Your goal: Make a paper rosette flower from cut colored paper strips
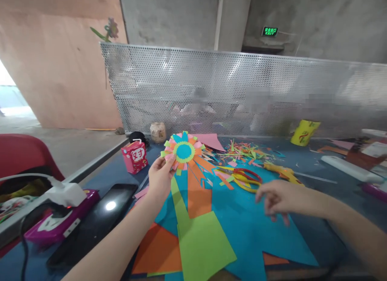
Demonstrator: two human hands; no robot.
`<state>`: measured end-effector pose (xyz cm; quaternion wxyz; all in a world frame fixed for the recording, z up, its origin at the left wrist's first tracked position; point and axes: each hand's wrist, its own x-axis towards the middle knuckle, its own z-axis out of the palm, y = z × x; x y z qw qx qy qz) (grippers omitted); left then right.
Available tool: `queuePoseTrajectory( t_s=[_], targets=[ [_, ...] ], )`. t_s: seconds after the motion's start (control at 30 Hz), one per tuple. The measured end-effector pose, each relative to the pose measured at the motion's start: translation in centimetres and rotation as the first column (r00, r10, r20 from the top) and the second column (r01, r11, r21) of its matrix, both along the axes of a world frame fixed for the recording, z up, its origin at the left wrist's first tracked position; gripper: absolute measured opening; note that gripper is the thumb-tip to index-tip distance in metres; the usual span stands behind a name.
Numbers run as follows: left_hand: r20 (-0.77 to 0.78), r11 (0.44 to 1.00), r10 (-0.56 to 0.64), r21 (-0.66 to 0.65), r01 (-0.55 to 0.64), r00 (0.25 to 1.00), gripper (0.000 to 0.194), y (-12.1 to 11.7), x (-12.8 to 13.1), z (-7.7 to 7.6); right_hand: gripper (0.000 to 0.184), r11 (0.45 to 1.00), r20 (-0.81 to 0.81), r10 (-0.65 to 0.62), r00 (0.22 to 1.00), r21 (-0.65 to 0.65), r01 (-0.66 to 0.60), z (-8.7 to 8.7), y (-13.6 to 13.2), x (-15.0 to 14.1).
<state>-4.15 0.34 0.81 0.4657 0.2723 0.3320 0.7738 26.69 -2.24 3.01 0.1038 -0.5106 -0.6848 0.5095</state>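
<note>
A round paper flower (184,151) with a blue centre, a yellow-green ring and pink, orange, green and blue petals is held up by my left hand (161,174). The thumb and fingers pinch its lower left edge. Over the blue paper (242,216) hovers my right hand (275,198), fingers apart and slightly blurred, holding nothing. Scissors (246,178) with red and yellow handles lie just beyond it, beside a yellow glue gun (282,172). Below the flower are a green sheet (205,244) and an orange strip (199,192).
A heap of paper scraps (246,152) lies before the perforated metal screen (193,79). At left are a pink drink carton (135,157), a black phone (99,220) and a purple power strip (63,224). A jar (158,132) and a yellow can (304,132) stand farther back.
</note>
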Motion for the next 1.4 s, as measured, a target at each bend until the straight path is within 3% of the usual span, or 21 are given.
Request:
queuePoseTrajectory(
  t_s=[0.1,0.23,0.33,0.4,0.47,0.53,0.67,0.77,0.87,0.93,1.0,1.03,1.07,1.13,1.2,1.23,1.3,1.33,1.4],
  targets=[
    [0.037,1.000,-0.004,0.002,0.004,0.999,0.028,-0.2,0.2,0.2,0.021,0.999,-0.032,-0.008,0.999,-0.050,0.006,0.4,-1.0,0.6],
    [0.052,0.997,-0.067,0.032,0.066,0.996,0.026,-0.6,1.0,0.2,0.018,0.997,-0.336,-0.076,0.939,-0.020,0.073,0.3,-1.3,-4.7],
    [0.085,0.996,-0.078,0.057,0.073,0.993,0.027,-0.7,1.2,0.0,0.030,0.976,-0.557,-0.218,0.801,-0.148,0.162,-0.5,-1.1,-10.1],
    [0.093,0.994,-0.083,0.075,0.076,0.992,0.027,-0.6,1.1,-0.2,0.037,0.958,-0.703,-0.284,0.651,-0.229,0.172,-0.9,-0.7,-12.5],
    [0.074,0.991,-0.100,0.096,0.092,0.992,0.026,-0.5,1.0,-0.2,0.036,0.952,-0.796,-0.306,0.523,-0.249,0.178,-1.1,-0.1,-13.8],
    [0.045,0.988,-0.110,0.113,0.104,0.993,0.025,-0.5,1.0,-0.2,0.027,0.947,-0.819,-0.319,0.477,-0.250,0.203,-1.2,0.5,-14.2],
    [0.028,0.986,-0.082,0.145,0.077,0.996,0.024,-0.8,1.0,0.1,0.017,0.923,-0.769,-0.382,0.512,-0.286,0.258,-1.2,0.9,-13.6],
    [0.033,0.988,-0.055,0.146,0.050,0.998,0.026,-0.9,0.9,0.4,0.022,0.928,-0.695,-0.371,0.616,-0.267,0.258,-1.6,0.3,-12.9],
    [0.064,0.992,-0.009,0.128,0.001,0.998,0.027,-0.7,0.5,0.5,0.021,0.967,-0.566,-0.251,0.785,-0.109,0.230,-2.2,-0.6,-12.0],
    [0.072,0.993,0.018,0.116,-0.026,0.997,0.028,-0.5,0.3,0.4,0.017,0.973,-0.481,-0.132,0.867,0.104,0.206,-2.7,-1.1,-11.6],
    [0.056,0.993,0.020,0.112,-0.026,0.998,0.028,-0.5,0.4,0.2,0.015,0.902,-0.347,0.012,0.938,0.409,0.140,-3.2,-1.6,-11.5],
    [0.036,0.994,0.011,0.109,-0.015,0.999,0.028,-0.6,0.5,0.1,0.018,0.824,-0.239,0.108,0.965,0.565,0.047,-3.5,-1.8,-11.5],
    [0.013,0.995,0.000,0.104,-0.001,1.000,0.027,-0.7,0.8,-0.1,0.023,0.719,-0.101,0.210,0.972,0.690,-0.083,-3.7,-2.0,-11.6],
    [-0.027,0.996,-0.025,0.085,0.027,0.999,0.027,-0.9,1.3,-0.5,0.031,0.459,0.201,0.373,0.906,0.809,-0.368,-4.4,-2.4,-11.9],
    [-0.049,0.997,-0.046,0.063,0.049,0.998,0.027,-1.1,1.6,-0.8,0.033,0.221,0.429,0.411,0.804,0.809,-0.545,-5.2,-2.7,-12.2],
    [-0.050,0.997,-0.052,0.056,0.054,0.997,0.028,-1.1,1.6,-0.9,0.034,0.135,0.497,0.383,0.779,0.804,-0.579,-5.6,-2.8,-12.3],
    [-0.046,0.997,-0.052,0.050,0.054,0.998,0.029,-1.0,1.6,-1.0,0.035,0.033,0.562,0.321,0.763,0.798,-0.602,-6.2,-2.9,-12.4],
    [-0.042,0.998,-0.048,0.049,0.050,0.998,0.029,-1.0,1.6,-0.9,0.035,0.021,0.567,0.305,0.765,0.799,-0.601,-6.3,-2.9,-12.5],
    [-0.038,0.998,-0.042,0.047,0.043,0.998,0.030,-0.9,1.4,-0.9,0.032,0.088,0.531,0.297,0.794,0.812,-0.576,-6.1,-2.8,-12.5]
  ],
)
